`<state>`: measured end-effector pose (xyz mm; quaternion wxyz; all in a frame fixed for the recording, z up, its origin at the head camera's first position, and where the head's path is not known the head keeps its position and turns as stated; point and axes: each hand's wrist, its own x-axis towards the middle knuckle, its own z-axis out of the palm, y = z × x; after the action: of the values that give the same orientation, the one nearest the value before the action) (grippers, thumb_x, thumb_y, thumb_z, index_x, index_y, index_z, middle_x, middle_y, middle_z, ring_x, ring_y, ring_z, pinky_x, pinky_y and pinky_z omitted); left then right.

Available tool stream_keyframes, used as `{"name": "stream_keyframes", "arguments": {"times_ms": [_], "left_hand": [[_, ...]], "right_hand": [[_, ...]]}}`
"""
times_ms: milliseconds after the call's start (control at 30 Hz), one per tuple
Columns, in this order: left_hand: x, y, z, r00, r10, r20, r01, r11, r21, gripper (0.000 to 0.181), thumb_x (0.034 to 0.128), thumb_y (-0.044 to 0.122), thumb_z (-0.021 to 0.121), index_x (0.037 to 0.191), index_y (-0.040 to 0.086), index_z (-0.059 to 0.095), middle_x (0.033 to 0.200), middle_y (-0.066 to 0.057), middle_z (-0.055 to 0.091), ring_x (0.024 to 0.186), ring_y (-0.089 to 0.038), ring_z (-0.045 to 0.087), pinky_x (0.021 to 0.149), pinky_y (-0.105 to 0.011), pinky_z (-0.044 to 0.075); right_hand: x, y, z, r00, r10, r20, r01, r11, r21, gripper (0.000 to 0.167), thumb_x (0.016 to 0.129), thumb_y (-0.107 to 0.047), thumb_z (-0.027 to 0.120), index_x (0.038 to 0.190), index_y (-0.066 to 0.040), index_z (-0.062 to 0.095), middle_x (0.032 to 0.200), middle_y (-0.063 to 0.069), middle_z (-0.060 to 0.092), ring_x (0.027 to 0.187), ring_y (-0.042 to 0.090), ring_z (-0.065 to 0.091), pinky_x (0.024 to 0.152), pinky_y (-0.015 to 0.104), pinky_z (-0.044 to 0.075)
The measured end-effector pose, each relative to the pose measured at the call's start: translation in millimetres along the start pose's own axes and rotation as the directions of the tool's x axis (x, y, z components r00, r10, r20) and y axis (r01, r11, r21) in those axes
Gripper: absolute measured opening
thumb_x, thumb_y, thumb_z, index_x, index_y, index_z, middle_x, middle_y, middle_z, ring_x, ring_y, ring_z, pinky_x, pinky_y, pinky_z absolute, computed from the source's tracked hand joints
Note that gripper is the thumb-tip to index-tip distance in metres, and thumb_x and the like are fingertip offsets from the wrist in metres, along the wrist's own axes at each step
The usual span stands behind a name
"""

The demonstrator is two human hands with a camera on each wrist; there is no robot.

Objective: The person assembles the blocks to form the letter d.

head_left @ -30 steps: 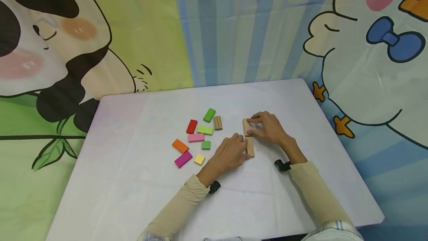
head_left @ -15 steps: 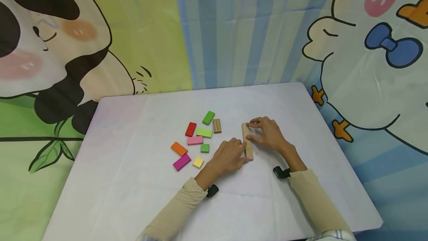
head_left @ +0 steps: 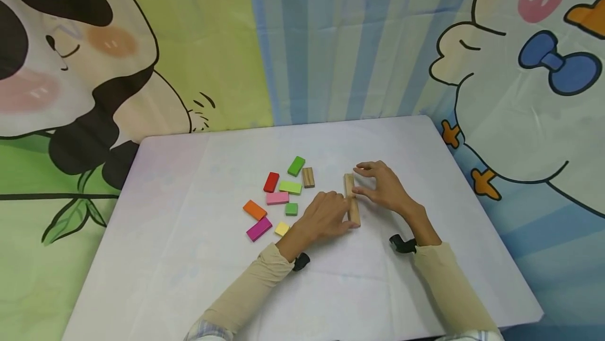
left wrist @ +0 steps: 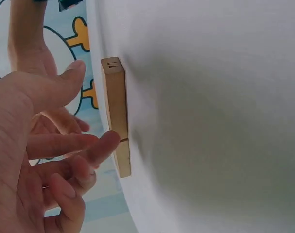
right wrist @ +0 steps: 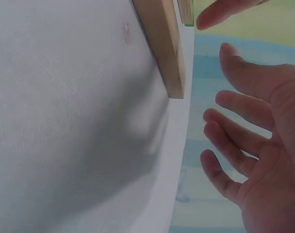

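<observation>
Two wooden blocks lie end to end, right of the coloured blocks. The left hand and right hand have parted, empty fingers; an uneven nudge could skew them.

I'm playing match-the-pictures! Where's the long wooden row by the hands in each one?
Head: the wooden row is just right of the middle.
Left wrist: the wooden row is left of the middle, running up and down.
Right wrist: the wooden row slants down from the top edge, right of the middle.
Shared landmark: the white tabletop.
</observation>
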<state>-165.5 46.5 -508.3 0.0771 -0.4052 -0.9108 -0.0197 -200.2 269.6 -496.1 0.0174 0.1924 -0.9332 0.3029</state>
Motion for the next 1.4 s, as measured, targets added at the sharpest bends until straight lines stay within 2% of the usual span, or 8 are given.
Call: {"name": "stream_keyframes", "arguments": {"times_ms": [200,467,667,833,933,1033,1167,1400], "left_hand": [[-1.8,1.0,4.7,1.000,0.023,0.008,-0.022,0.999,-0.028,0.044,0.0953,0.065,0.076,0.086,0.023,0.070,0.066,0.008,0.059,0.061,-0.007,0.053,0.052,-0.024,0.036],[-3.3,0.4,10.3,1.000,-0.005,0.010,0.005,0.999,-0.045,0.040,0.0948,0.062,0.078,0.086,0.024,0.070,0.066,0.010,0.058,0.061,-0.005,0.051,0.051,-0.024,0.033],[-6.1,-3.2,8.3,1.000,-0.011,0.010,0.012,0.996,-0.090,0.038,0.0944,0.061,0.080,0.099,0.023,0.076,0.064,0.011,0.052,0.059,-0.004,0.046,0.051,-0.023,0.027],[-13.3,-18.3,-3.0,0.997,-0.078,-0.022,0.075,0.989,-0.126,0.034,0.0960,0.052,0.082,0.105,0.019,0.083,0.068,0.009,0.066,0.064,-0.007,0.062,0.051,-0.021,0.031],[-16.8,-36.6,-10.2,0.981,-0.170,-0.088,0.151,0.970,-0.189,0.028,0.0975,0.040,0.083,0.114,0.017,0.085,0.083,0.006,0.078,0.075,-0.012,0.072,0.054,-0.020,0.040],[-18.8,-57.6,-14.4,0.945,-0.292,-0.146,0.245,0.930,-0.275,0.027,0.0941,0.028,0.088,0.117,0.013,0.084,0.095,0.001,0.080,0.082,-0.017,0.074,0.056,-0.023,0.045],[-18.4,-81.4,-15.4,0.908,-0.395,-0.141,0.331,0.881,-0.337,0.026,0.0870,0.019,0.094,0.110,0.011,0.085,0.096,-0.004,0.076,0.083,-0.022,0.070,0.057,-0.027,0.048],[-16.2,-96.5,-12.9,0.904,-0.424,-0.053,0.386,0.864,-0.324,0.043,0.0871,0.018,0.094,0.127,0.010,0.081,0.122,-0.009,0.078,0.106,-0.029,0.072,0.072,-0.040,0.059]], "right_hand": [[-3.9,-0.3,1.7,0.999,-0.036,-0.033,0.035,0.999,-0.008,0.051,0.093,-0.017,0.088,0.137,0.003,0.072,0.143,0.020,0.071,0.134,0.041,0.061,0.113,0.062,0.048],[-3.6,3.0,14.8,0.998,-0.064,0.024,0.064,0.998,0.000,0.039,0.097,-0.007,0.081,0.134,0.002,0.074,0.142,0.017,0.071,0.134,0.038,0.061,0.114,0.059,0.049],[-8.3,-2.6,18.1,0.995,-0.095,0.032,0.095,0.995,0.001,0.049,0.094,-0.013,0.086,0.138,0.004,0.071,0.143,0.017,0.070,0.133,0.038,0.060,0.111,0.059,0.051],[-17.1,-10.5,18.1,0.995,-0.087,0.046,0.087,0.996,-0.002,0.056,0.091,-0.016,0.090,0.137,0.008,0.071,0.143,0.019,0.070,0.134,0.039,0.061,0.112,0.059,0.052],[-20.5,-14.4,20.1,0.994,-0.079,0.074,0.079,0.997,0.006,0.056,0.090,-0.015,0.090,0.137,0.009,0.070,0.145,0.018,0.068,0.137,0.038,0.060,0.113,0.058,0.051],[-22.9,-17.5,22.3,0.992,-0.065,0.104,0.063,0.998,0.018,0.057,0.091,-0.012,0.089,0.139,0.011,0.068,0.149,0.018,0.065,0.141,0.039,0.057,0.115,0.058,0.051],[-24.8,-20.2,23.3,0.993,-0.045,0.113,0.041,0.999,0.036,0.056,0.090,-0.007,0.088,0.138,0.013,0.066,0.150,0.020,0.064,0.143,0.041,0.057,0.115,0.058,0.050],[-22.3,-23.0,22.4,0.994,-0.022,0.103,0.015,0.998,0.068,0.052,0.088,-0.004,0.089,0.133,0.012,0.070,0.146,0.019,0.069,0.138,0.042,0.061,0.114,0.057,0.052]]}}
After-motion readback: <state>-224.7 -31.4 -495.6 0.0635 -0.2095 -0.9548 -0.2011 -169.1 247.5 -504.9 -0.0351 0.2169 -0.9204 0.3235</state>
